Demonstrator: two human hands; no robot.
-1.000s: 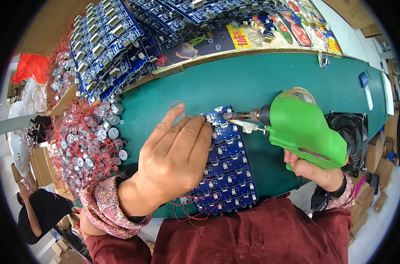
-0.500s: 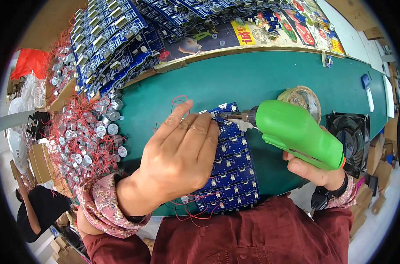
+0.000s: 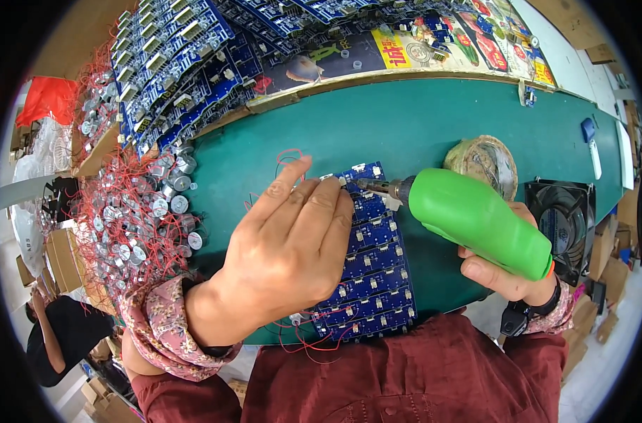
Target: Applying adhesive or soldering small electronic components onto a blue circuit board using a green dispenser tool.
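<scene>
A blue circuit board panel, divided into several strips with small white connectors, lies on the bench before me. My left hand bends over its upper left part, the index finger reaching out and the other fingers close together at the board's edge. The thumb and whatever is under the fingertips are hidden. Thin red wire loops out beside the index finger. My right hand grips a green soldering gun from underneath. Its metal tip points left, at the board's top strip near my left fingertips.
Small motors with red wires are heaped at the left. Stacked blue boards rise at the far left, beside a printed sheet. A round tub and a black fan stand on the green bench at right.
The soldering gun's body has dropped slightly, its tip staying over the top strip. My left hand has barely moved.
</scene>
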